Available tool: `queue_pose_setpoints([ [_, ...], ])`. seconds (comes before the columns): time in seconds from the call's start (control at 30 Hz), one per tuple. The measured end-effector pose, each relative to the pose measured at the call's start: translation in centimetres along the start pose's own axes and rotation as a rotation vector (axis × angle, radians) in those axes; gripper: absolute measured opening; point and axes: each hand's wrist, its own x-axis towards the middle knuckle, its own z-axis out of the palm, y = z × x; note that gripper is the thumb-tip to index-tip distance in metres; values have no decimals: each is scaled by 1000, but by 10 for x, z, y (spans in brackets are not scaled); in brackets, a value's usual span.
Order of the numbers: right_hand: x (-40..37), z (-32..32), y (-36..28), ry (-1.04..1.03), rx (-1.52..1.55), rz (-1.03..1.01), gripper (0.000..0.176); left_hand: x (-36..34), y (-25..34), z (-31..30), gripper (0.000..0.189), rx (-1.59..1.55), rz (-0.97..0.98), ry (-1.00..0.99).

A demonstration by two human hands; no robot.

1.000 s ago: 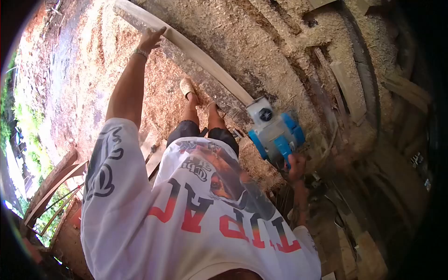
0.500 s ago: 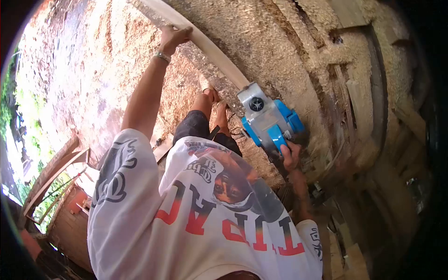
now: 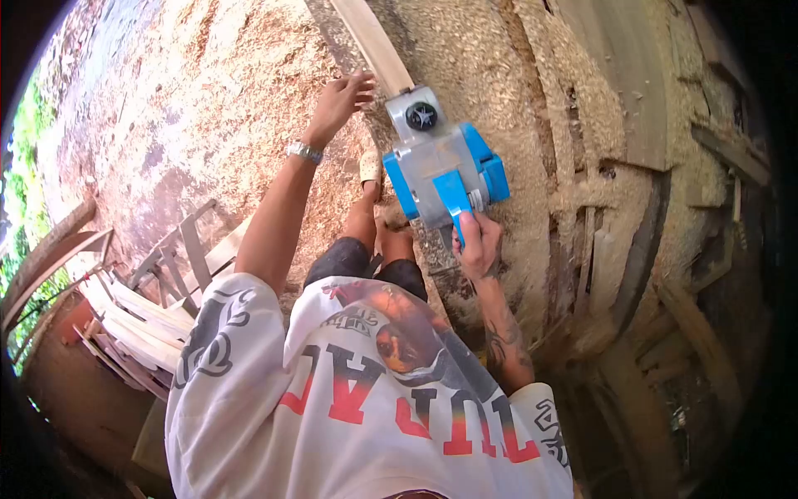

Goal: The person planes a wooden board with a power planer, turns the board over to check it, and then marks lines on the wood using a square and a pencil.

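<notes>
A blue and grey electric hand planer (image 3: 420, 162) sits at the near end of a long, narrow board (image 3: 370, 41). My right hand (image 3: 480, 244) is wrapped round its blue rear handle. To the left of the board, my left hand (image 3: 341, 106) is spread with nothing in it, fingertips close to the board's edge and just left of the planer's front. The planer's round black knob (image 3: 421, 116) faces up, and its underside is hidden.
Wood shavings (image 3: 241, 91) cover the ground around my feet. Several pale wooden strips (image 3: 141, 320) are stacked at the lower left. Planks and beams (image 3: 628, 91) lie on the right, dusted with shavings.
My left hand has come off the board and moved nearer to the planer, its fingers now spread. The planer, still in my right hand, appears farther up and left in view.
</notes>
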Motion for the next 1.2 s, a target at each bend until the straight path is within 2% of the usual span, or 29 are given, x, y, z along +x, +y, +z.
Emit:
queue_pose_setpoints([
  [0.03, 12, 12, -15, -9, 1, 16, 48, 1, -11, -13, 58, 63, 49, 72],
  [0.1, 47, 35, -27, -9, 41, -38, 55, 9, -43, -37, 61, 185, 153, 226],
  [0.13, 63, 47, -42, -11, 29, -67, 56, 5, -49, -35, 61, 163, 149, 355],
  [0.23, 116, 86, -89, 16, -107, -121, 61, -12, -82, -36, 68, 166, 52, 442],
  [0.3, 154, 116, -122, 3, -69, -169, 64, -11, -129, -32, 69, 119, 66, 425],
  [0.37, 191, 141, -152, 23, -127, -257, 65, -30, -127, -14, 71, 59, -13, 414],
  [0.43, 239, 161, -168, -63, -91, -377, 64, -27, -153, 1, 73, 11, 25, 399],
  [0.5, 284, 171, -186, -130, -179, -396, 72, -27, -151, 4, 66, -7, 10, 352],
  [0.57, 295, 179, -186, -160, -5, -383, 66, -17, -160, 10, 66, -118, -11, 346],
  [0.63, 270, 162, -169, -162, -66, -507, 64, -5, -166, 7, 67, -202, 74, 378],
  [0.67, 261, 149, -148, -164, -112, -589, 64, -2, -164, 7, 66, -199, 51, 414],
  [0.7, 238, 134, -131, -151, -119, -547, 63, -3, -157, 6, 66, -192, 27, 448],
  [0.73, 215, 118, -114, -138, -126, -506, 62, 8, -169, 2, 67, -145, 86, 464],
  [0.77, 174, 99, -97, -113, -99, -342, 62, 21, -182, 3, 66, -75, 168, 549],
  [0.87, 60, 33, -26, -13, -90, -207, 60, 41, -193, 24, 67, 65, 372, 661],
  [0.9, 25, 5, 4, -48, -118, -219, 60, 61, -202, 33, 68, 150, 486, 731],
  [0.97, -48, -46, 64, -25, -120, -208, 62, 64, -201, 61, 70, 191, 550, 841],
  [1.03, -128, -95, 122, 27, -122, -138, 63, 39, -171, 81, 72, 97, 430, 917],
  [1.1, -206, -152, 188, -7, -108, -102, 61, 27, -161, 78, 72, 170, 270, 799],
  [1.17, -286, -219, 257, 56, -12, 175, 58, 6, -150, 81, 67, 155, 177, 745],
  [1.2, -311, -239, 295, 219, 93, 169, 61, -4, -134, 86, 62, 105, 180, 763],
])
